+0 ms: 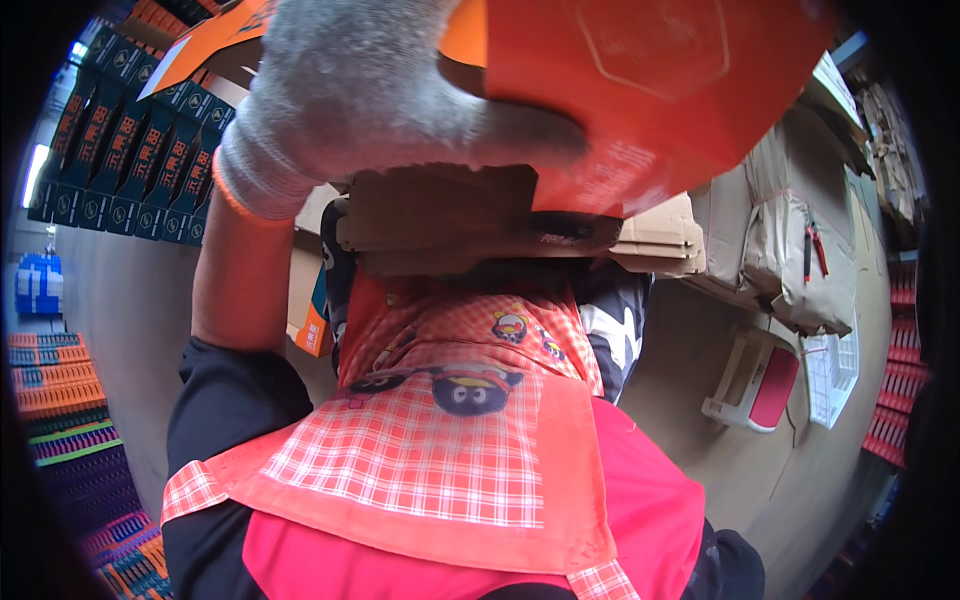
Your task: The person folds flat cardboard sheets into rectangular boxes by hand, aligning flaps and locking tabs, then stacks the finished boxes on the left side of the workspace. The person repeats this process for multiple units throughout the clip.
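Note:
A grey knit glove with an orange cuff covers my left hand (350, 90), raised close to the camera. Its thumb lies along the near edge of an orange-red printed cardboard box (650, 90); the other fingertips fall outside the picture. The hand grips the box, which hides much of the upper middle. An orange flap (215, 45) sticks out left of the glove. Just below the box, brown cardboard pieces (435, 220) lie over my lap, above my red checked apron (400, 450). My right hand does not show.
Dark green cartons (130, 150) stand in rows at upper left, with colourful stacks (55, 370) below. On the right are brown paper-wrapped bundles (790, 190) with red-handled cutters (817, 252) on top, a red-and-white stool (755, 380), a white basket (835, 370) and red stacks (895, 390).

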Available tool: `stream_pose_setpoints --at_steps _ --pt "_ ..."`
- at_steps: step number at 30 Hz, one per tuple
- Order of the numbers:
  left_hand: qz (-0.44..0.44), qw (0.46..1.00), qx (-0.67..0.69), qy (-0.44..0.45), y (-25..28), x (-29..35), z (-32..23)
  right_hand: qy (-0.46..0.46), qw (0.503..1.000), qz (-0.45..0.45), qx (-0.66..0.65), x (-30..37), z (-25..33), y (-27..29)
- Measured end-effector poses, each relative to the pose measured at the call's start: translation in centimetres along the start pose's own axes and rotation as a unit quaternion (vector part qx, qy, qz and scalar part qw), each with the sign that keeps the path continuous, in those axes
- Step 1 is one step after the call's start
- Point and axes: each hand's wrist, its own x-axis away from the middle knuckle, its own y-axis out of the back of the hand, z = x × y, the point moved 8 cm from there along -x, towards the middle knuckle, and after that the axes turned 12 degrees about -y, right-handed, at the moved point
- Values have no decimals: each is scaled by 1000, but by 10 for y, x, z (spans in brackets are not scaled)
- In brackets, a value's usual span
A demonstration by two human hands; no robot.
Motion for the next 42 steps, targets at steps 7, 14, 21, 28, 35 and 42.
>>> stream_pose_setpoints --at_steps 7,14,21,28,35,42 --pt "-36 980 -198 4 17 0 -2 28 976 -50 211 37 67 89" --pt "-7 988 -154 23 18 -2 5 606 478 -620 -141 311 193 280" --pt "-55 991 -114 48 24 3 16 353 576 -737 36 315 289 337" --pt "-92 991 -54 77 17 17 23 327 679 -641 -146 293 274 387" --pt "-104 991 -28 80 12 9 24 220 562 -737 306 285 339 384" --pt "-150 980 -106 73 6 21 12 205 643 -657 336 230 352 412"
